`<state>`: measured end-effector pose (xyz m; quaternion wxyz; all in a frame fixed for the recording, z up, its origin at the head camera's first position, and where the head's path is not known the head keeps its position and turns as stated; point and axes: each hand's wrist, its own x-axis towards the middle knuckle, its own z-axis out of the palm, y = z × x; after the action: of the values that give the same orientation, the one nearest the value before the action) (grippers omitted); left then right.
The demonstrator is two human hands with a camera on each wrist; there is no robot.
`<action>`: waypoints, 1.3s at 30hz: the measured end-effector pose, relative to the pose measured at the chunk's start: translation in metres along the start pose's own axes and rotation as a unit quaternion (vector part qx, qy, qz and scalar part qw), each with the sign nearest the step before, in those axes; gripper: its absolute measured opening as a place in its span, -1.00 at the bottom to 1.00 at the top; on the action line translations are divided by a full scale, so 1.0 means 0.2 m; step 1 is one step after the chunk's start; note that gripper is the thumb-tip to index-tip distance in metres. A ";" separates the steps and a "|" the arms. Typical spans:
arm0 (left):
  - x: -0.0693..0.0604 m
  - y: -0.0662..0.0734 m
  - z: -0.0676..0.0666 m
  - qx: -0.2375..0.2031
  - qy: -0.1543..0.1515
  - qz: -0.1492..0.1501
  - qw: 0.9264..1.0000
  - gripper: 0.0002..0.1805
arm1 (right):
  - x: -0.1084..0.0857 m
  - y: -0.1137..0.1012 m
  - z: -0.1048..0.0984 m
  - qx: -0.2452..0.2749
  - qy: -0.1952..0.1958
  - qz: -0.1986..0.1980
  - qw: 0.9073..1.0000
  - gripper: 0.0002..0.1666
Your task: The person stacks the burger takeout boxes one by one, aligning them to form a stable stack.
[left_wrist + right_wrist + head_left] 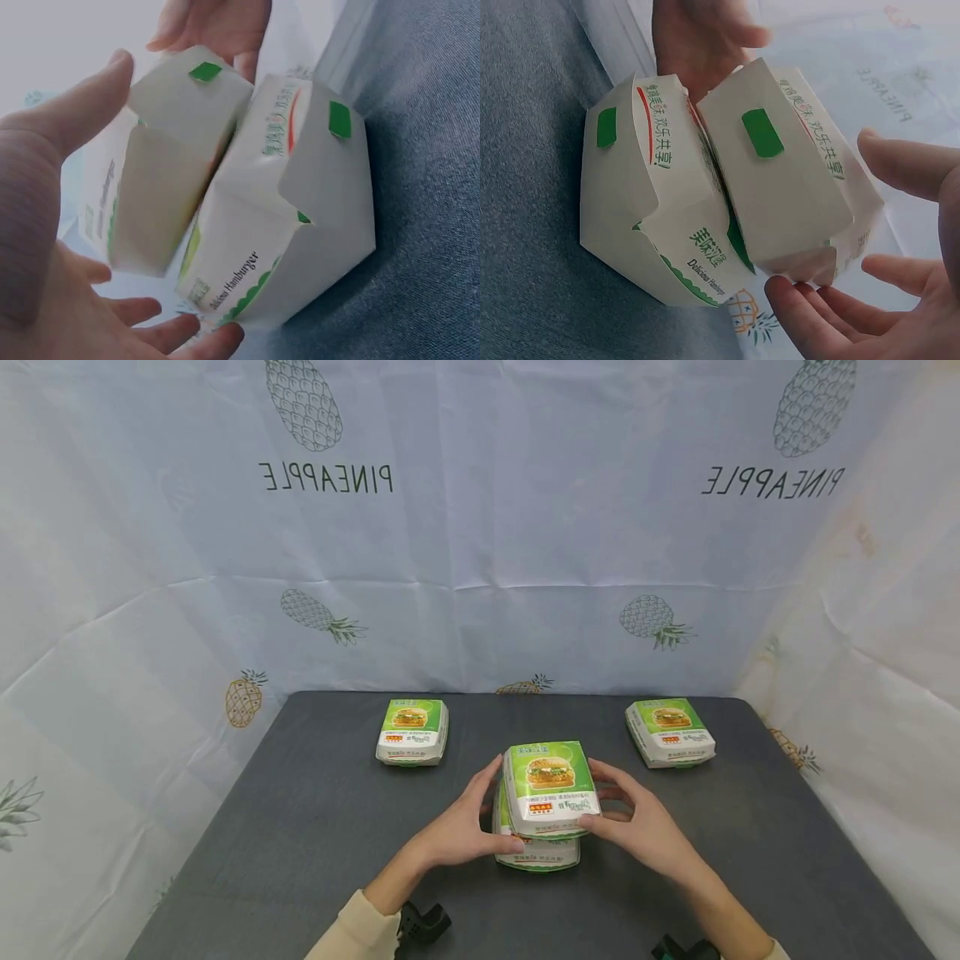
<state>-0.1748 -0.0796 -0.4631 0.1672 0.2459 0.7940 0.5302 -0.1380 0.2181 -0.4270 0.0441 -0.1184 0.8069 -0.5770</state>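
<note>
Two hamburger boxes are stacked at the middle of the table. The upper hamburger box (551, 781), green and white with a burger picture, sits slightly askew and a little right on the lower hamburger box (538, 856). My left hand (461, 831) is spread beside the stack's left side; in the left wrist view its thumb and fingers stand apart from the boxes. At the right, my right hand (637, 818) is spread beside the upper box. The right wrist view shows its fingertips (780, 291) at that box's edge and its thumb standing off.
Another hamburger box (412, 732) lies at the back left of the dark grey table (300, 835), and one more hamburger box (670, 732) at the back right. Behind and beside the table hangs a white pineapple-print cloth (480, 527).
</note>
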 end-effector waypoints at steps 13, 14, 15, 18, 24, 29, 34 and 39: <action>0.01 0.03 0.00 -0.020 0.012 0.024 0.999 0.21 | 0.00 0.02 0.06 0.043 -0.022 -0.001 0.999 -0.01; 0.01 0.03 0.00 -0.022 0.013 0.023 0.999 0.20 | 0.00 0.02 0.06 0.046 -0.024 -0.002 0.999 0.00; 0.01 0.03 0.00 -0.024 0.014 0.023 0.999 0.20 | 0.01 0.02 0.07 0.048 -0.027 -0.004 0.998 0.00; 0.00 0.04 -0.01 -0.027 0.012 0.024 0.999 0.18 | 0.01 0.03 0.07 0.055 -0.035 -0.007 0.998 0.03; -0.01 0.04 0.00 -0.032 0.010 0.027 0.999 0.19 | 0.01 0.05 0.06 0.062 -0.045 -0.009 0.997 0.05; -0.01 0.04 0.00 -0.030 0.009 0.033 0.999 0.20 | 0.01 0.05 0.06 0.063 -0.047 -0.008 0.997 0.05; -0.01 0.04 0.01 -0.025 0.012 0.036 0.999 0.20 | 0.01 0.05 0.05 0.061 -0.050 -0.006 0.997 0.05; -0.02 0.04 0.01 -0.029 0.013 0.037 0.999 0.18 | -0.01 0.03 0.03 0.056 -0.060 -0.011 0.997 0.00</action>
<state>-0.1693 -0.0777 -0.4568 0.1443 0.2635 0.7707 0.5619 -0.1365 0.2154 -0.4350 0.0925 -0.1594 0.7679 -0.6135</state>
